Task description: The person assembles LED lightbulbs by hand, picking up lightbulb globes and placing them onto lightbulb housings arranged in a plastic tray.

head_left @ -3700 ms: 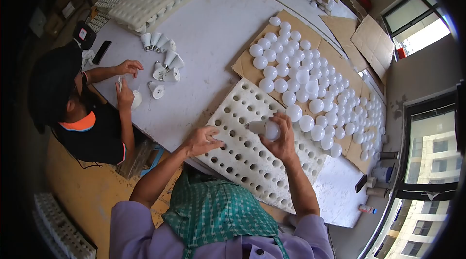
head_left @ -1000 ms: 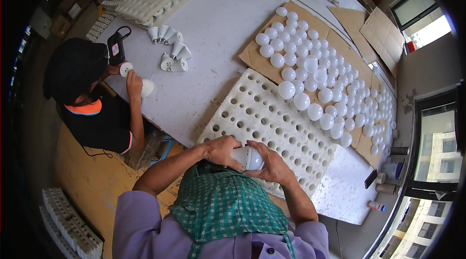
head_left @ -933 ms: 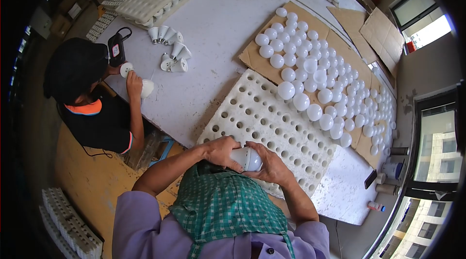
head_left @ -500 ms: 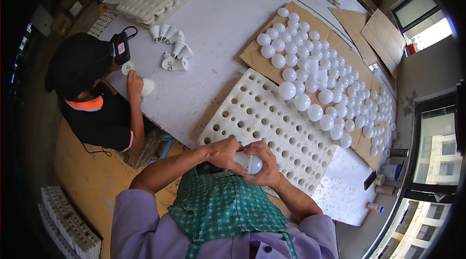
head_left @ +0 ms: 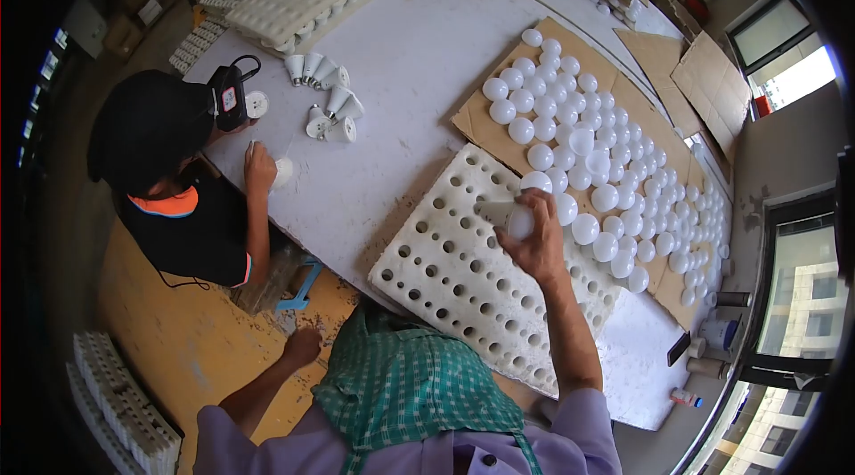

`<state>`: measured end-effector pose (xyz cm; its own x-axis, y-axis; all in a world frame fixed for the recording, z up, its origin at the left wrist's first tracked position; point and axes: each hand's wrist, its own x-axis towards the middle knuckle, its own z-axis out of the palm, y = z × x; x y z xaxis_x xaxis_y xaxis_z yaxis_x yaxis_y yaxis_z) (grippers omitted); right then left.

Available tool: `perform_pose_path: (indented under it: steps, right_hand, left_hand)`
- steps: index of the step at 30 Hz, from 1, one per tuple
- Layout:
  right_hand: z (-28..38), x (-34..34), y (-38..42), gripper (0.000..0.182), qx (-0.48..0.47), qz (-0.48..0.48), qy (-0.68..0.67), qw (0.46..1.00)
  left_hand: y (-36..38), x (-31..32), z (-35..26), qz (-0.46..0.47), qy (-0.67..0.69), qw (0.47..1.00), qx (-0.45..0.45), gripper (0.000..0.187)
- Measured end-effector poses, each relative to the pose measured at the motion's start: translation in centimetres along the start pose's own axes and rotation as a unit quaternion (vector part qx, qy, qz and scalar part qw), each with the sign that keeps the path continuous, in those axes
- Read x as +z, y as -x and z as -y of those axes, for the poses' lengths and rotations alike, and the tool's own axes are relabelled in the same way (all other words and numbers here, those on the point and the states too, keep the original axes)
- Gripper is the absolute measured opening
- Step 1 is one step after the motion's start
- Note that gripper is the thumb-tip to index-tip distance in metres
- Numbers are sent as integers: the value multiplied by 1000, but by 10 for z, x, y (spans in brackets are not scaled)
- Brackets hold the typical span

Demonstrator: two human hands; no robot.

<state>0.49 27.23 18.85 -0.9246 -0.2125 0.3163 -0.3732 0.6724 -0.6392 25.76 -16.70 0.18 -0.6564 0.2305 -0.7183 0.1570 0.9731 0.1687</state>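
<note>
My right hand (head_left: 539, 239) is closed around a light bulb (head_left: 521, 222) above the far part of a white foam board (head_left: 463, 275) full of round holes. The bulb's rounded white dome lies in my fingers, and its narrower end points left, smeared by motion. Down at my left side, off the table, is my left hand (head_left: 304, 347), seen from its back above the yellow floor. Its fingers curl out of sight, so what it may hold is hidden.
Many white bulb domes (head_left: 606, 199) cover a cardboard sheet (head_left: 476, 114) beyond the board. At left, a co-worker (head_left: 169, 181) handles a round white part (head_left: 256, 105). Several bulb bases (head_left: 334, 101) lie nearby. A blue stool (head_left: 300, 286) stands below the table edge.
Both hands were together on the bulb near my apron. My right hand has carried it forward over the foam board; my left hand has let go and dropped to the left.
</note>
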Motion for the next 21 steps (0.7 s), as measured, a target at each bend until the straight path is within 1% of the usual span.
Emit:
perform_pose_path:
  steps: [1,2,3,5,6,8,9,10,12,13,14,16,17,19,20,21]
  right_hand:
    - [-13,-2,-16,54,-6,9,51,999]
    - [-25,0,-32,54,-12,19,102,995]
    - [-34,7,-46,54,-11,18,103,994]
    - [-55,21,-69,52,12,110,201,973]
    - [-63,29,-78,52,11,109,205,973]
    - [-74,44,-89,52,16,194,254,947]
    - [-75,46,-95,50,35,199,250,947]
    - [-80,52,-99,50,30,199,253,946]
    - [-87,62,-101,53,40,238,263,934]
    - [-87,61,-102,58,65,240,245,937]
    - [-86,59,-100,58,66,240,247,937]
    - [-80,52,-99,60,41,151,224,962]
    - [-80,45,-101,60,42,152,224,962]
    - [-89,21,-104,61,42,63,120,990]
    - [-95,11,-105,57,72,21,109,991]
    - [-102,-4,-106,56,124,10,103,987]
  left_hand:
    - [7,-15,-4,-1,-3,1000,0,26]
    - [4,-10,0,4,0,1000,2,26]
    - [3,-4,3,8,3,1000,4,26]
    - [-1,7,6,15,13,1000,12,26]
    - [-5,9,4,16,19,1000,17,26]
    - [-10,11,-2,20,32,999,25,27]
    - [-14,13,-6,19,41,999,28,27]
    - [-17,14,-9,20,49,998,30,27]
    - [-18,16,-13,28,61,997,34,27]
    - [-21,16,-15,31,67,997,38,28]
    - [-22,17,-17,36,71,996,41,28]
    - [-24,18,-20,47,80,995,47,28]
    - [-25,19,-23,53,84,994,50,28]
    - [-25,22,-28,66,95,992,55,29]
    - [-24,25,-31,73,100,991,57,29]
    - [-22,25,-33,80,106,990,57,29]
